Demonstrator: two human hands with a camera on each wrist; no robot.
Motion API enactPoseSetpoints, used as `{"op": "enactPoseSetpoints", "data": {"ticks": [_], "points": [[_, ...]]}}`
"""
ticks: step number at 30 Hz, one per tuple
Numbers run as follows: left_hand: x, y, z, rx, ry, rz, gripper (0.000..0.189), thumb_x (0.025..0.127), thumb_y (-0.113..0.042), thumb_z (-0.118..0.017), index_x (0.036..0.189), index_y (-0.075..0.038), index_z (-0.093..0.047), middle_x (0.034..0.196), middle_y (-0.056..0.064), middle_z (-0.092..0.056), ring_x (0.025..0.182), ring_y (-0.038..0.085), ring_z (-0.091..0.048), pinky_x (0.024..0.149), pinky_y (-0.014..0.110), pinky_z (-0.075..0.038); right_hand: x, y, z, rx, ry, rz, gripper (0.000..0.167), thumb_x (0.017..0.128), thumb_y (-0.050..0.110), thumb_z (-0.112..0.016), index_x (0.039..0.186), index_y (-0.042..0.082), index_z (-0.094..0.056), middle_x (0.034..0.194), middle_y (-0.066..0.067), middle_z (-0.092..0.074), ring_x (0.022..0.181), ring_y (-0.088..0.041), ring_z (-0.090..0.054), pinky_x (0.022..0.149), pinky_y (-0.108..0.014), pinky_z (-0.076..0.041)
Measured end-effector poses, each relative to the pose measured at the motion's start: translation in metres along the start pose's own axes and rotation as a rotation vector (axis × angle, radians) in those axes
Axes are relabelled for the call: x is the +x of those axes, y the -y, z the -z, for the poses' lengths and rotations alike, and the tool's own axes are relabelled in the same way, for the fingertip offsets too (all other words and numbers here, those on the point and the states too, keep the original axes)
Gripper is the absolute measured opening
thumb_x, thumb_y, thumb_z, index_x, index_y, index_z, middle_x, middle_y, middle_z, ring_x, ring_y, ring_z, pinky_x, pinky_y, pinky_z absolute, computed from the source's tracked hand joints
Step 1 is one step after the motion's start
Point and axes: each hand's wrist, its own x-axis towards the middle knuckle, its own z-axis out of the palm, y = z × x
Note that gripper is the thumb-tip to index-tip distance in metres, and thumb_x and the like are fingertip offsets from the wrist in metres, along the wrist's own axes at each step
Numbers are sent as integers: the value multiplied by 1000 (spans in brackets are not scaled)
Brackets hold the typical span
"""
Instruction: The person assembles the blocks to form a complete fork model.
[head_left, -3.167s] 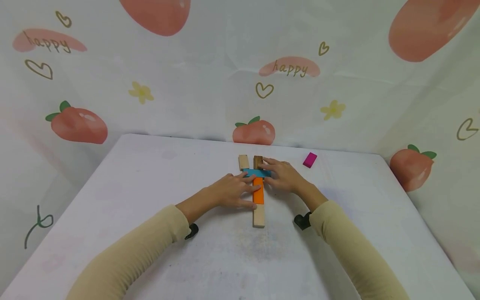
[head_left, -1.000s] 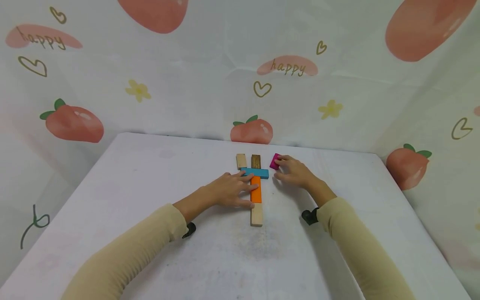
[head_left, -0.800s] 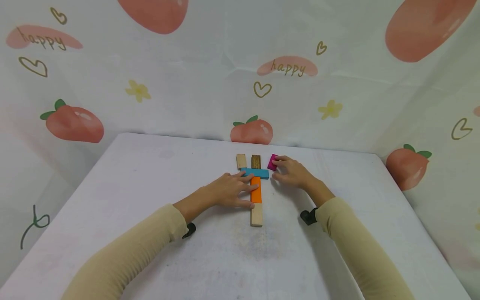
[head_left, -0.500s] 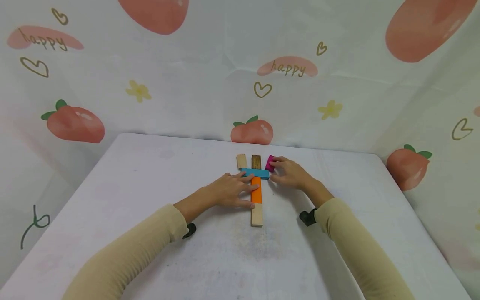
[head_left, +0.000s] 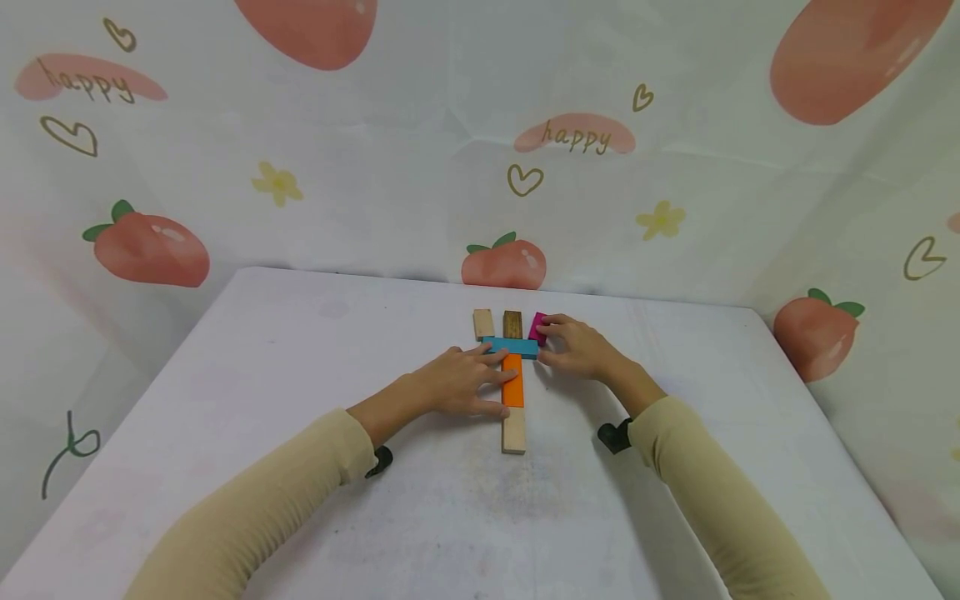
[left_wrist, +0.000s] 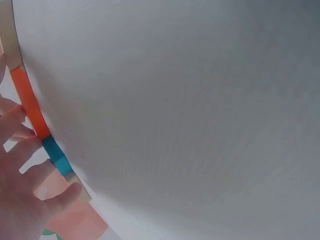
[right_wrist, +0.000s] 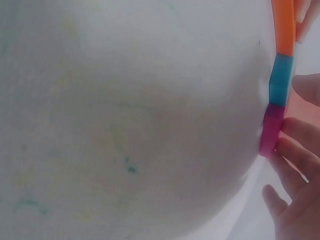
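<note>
Several small wooden blocks lie in a figure on the table. A blue block (head_left: pixel 517 347) lies crosswise, and an orange block (head_left: pixel 512 390) runs from it towards me, followed by a pale wood block (head_left: pixel 513 433). Beyond the blue one stand another pale block (head_left: pixel 483 323), a dark brown block (head_left: pixel 513 323) and a magenta block (head_left: pixel 536 329), slightly slanted. My left hand (head_left: pixel 461 383) spreads its fingers over the blue, orange and near pale blocks. Fairly straight fingers of my right hand (head_left: pixel 581 348) touch the magenta block's right side; its thumb is by the blue block's right end (right_wrist: pixel 281 82).
The white table (head_left: pixel 315 358) extends around the blocks to its back edge. Behind it hangs a pale cloth (head_left: pixel 420 125) printed with peaches, hearts and flowers. A dark strap piece (head_left: pixel 615 436) shows at the right wrist.
The magenta block, formerly apart at the right, has moved left with my right hand to the blue block's far right end. My left hand stays on the blocks.
</note>
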Motion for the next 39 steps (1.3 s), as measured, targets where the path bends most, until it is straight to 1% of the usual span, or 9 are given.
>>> {"op": "enactPoseSetpoints", "data": {"ticks": [14,23,29,34,39], "points": [[1,1,-2,-2,-9,-1,68,92,-66,-54,147,-27,-51,158,6,-36,146,38,-29,102,60,-42,2,-1,-1,-7,14,-25,61,90,35,-64,141,2,-55,149,-20,-46,137,-41,-41,107,-60,-37],[1,2,-3,8,-4,-2,69,92,-67,-52,148,-26,-50,159,7,-35,147,38,-28,103,60,-41,3,-1,-1,-8,17,-28,61,89,36,-65,140,2,-57,149,-19,-46,136,-40,-43,108,-59,-36],[2,1,-2,23,-6,-10,70,92,-67,-53,147,-25,-51,158,8,-37,145,39,-31,103,59,-42,4,0,0,-10,19,-20,61,90,35,-64,139,0,-56,149,-20,-46,137,-41,-42,108,-60,-35],[3,1,0,8,-3,-19,69,92,-66,-55,147,-23,-52,158,9,-37,144,40,-32,103,59,-42,4,0,1,-8,29,-22,62,90,35,-64,140,0,-55,149,-20,-46,137,-41,-42,108,-60,-36],[3,1,1,-2,-5,-18,69,91,-65,-57,146,-24,-53,157,9,-38,144,40,-33,102,57,-43,3,-1,2,-9,19,-8,61,90,35,-64,139,-1,-56,148,-21,-47,136,-41,-43,108,-59,-35]]}}
